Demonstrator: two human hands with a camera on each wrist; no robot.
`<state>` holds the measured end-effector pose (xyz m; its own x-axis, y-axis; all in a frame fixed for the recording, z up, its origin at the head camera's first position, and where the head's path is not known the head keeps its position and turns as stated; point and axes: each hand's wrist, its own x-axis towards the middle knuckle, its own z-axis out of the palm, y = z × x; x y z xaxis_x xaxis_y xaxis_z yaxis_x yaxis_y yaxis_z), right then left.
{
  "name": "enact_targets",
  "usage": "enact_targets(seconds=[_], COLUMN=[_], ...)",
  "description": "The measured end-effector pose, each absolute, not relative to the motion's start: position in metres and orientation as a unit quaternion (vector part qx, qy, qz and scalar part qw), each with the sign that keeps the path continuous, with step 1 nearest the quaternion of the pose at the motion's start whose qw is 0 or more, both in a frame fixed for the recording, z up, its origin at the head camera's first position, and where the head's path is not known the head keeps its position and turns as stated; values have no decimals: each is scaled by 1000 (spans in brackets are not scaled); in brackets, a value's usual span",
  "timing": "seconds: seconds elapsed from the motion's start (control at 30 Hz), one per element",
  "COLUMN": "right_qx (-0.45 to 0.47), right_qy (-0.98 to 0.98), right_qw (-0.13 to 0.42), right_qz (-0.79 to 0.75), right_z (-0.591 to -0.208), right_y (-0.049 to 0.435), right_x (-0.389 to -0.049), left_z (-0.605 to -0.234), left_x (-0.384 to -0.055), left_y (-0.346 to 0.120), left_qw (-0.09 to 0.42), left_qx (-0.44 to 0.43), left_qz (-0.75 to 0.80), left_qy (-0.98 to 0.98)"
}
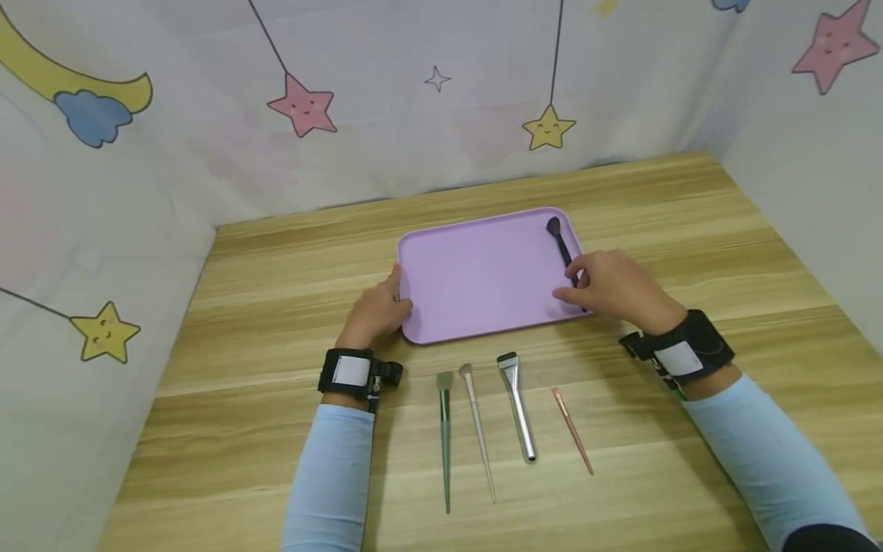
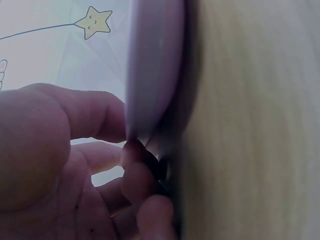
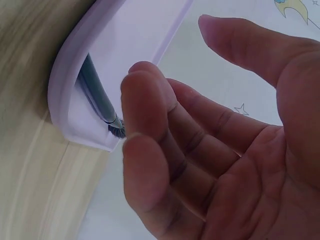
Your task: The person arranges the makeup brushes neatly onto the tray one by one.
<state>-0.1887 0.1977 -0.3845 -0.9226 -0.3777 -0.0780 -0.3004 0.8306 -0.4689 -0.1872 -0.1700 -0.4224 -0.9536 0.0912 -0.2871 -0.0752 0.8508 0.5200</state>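
A shallow lilac tray (image 1: pixel 476 276) lies on the table, with a black makeup brush (image 1: pixel 560 239) along its right end, bristles toward the far side. My left hand (image 1: pixel 375 310) grips the tray's left edge; in the left wrist view the thumb (image 2: pixel 107 117) meets the rim and the other fingers curl beneath it. Over the brush's handle hovers my right hand (image 1: pixel 617 287), thumb and fingers parted. The right wrist view shows nothing between them, and the brush (image 3: pixel 100 92) lies inside the tray beyond the fingertips.
Closer to me, side by side on the wooden table (image 1: pixel 276 291), are a green brush (image 1: pixel 444 437), a slim grey brush (image 1: pixel 477 429), a flat silver brush (image 1: pixel 517 406) and a small pink brush (image 1: pixel 572 429). A curtain (image 1: pixel 414 138) with printed stars stands behind the table.
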Motion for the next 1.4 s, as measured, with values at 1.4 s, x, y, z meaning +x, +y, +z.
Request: enact_targets(seconds=[1.4], right_qx=[-244], right_qy=[941], right_qw=[140], right_qz=[-190], right_z=[-380], right_y=[185], right_x=[-163], left_z=[-418], left_x=[-187], left_y=[-168], left_qw=[149], left_qx=[-9], left_qz=[269], left_qy=[951])
